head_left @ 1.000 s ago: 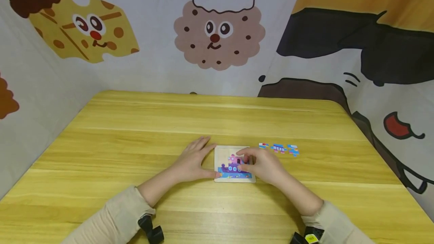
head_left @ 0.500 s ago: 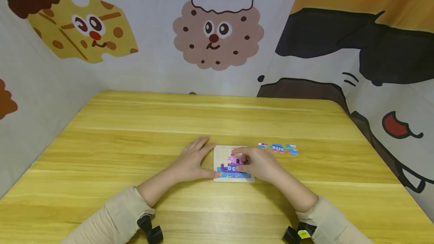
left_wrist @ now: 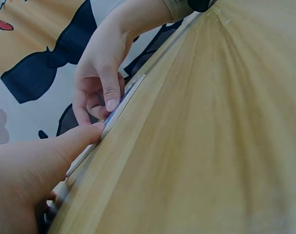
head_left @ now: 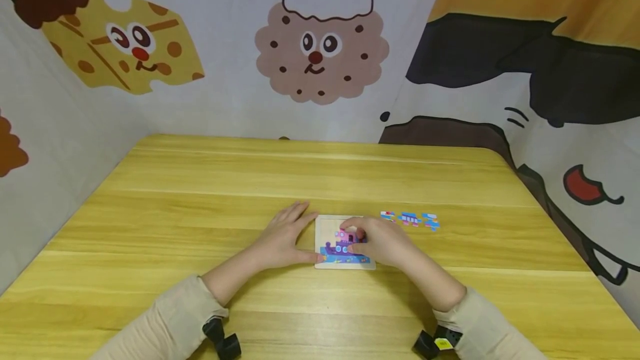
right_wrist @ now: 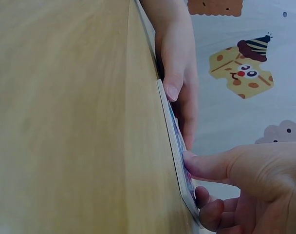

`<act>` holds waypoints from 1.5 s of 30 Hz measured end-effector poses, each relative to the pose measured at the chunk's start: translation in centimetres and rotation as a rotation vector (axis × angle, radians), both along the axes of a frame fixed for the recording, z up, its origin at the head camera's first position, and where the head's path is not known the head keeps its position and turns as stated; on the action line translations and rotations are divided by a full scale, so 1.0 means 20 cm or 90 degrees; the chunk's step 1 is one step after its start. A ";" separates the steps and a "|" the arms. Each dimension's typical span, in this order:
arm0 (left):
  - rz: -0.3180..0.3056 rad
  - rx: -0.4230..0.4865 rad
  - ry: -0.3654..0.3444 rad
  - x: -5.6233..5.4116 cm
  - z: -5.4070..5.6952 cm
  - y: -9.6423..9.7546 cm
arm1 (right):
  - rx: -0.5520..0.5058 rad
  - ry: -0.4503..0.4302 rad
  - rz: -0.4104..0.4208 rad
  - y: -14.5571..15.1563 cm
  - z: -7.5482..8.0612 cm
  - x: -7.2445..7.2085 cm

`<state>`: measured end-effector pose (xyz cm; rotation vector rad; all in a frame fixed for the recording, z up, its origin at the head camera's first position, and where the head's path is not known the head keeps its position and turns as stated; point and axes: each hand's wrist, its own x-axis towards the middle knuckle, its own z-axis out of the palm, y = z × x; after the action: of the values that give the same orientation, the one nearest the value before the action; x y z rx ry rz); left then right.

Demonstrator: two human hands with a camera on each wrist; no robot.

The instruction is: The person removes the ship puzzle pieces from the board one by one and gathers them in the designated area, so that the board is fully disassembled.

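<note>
A square wooden puzzle board [head_left: 327, 229] lies flat on the table, partly filled with a purple and pink ship above blue water. My left hand [head_left: 285, 240] rests at its left side, fingers stretched forward, thumb [left_wrist: 82, 139] on the near left corner. Over the right part of the board is my right hand [head_left: 382, 240]. Its bent thumb and index finger span a pink and purple ship puzzle piece [head_left: 351, 237], while the other fingers curl beneath the palm. In the right wrist view the right thumb [right_wrist: 206, 165] touches the picture surface; the hand hides the board's right edge.
Several loose puzzle pieces [head_left: 410, 219] lie on the table beyond the right hand, to the right of the board. The wooden table [head_left: 225, 171] reaches back to a cartoon-printed cloth [head_left: 220, 110]. Black wrist cameras [head_left: 222, 340] sit at both cuffs.
My right hand has shifted slightly left over the board, its thumb and index finger now further across the ship. The left hand stays in place, and the loose pieces have not moved.
</note>
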<state>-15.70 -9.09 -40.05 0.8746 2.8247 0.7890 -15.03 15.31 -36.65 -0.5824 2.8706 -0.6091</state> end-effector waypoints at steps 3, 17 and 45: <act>-0.001 -0.003 0.001 0.00 0.00 0.00 | 0.001 -0.008 -0.007 -0.01 0.00 0.00; 0.003 -0.013 0.001 -0.01 -0.01 0.00 | 0.017 0.034 -0.020 -0.02 0.00 0.03; 0.003 -0.012 0.002 0.00 0.01 0.00 | -0.168 0.138 0.020 0.00 -0.10 0.08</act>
<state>-15.61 -9.08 -39.76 0.8687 2.8332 0.7606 -13.42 15.40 -38.68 -0.7730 2.9929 -0.9863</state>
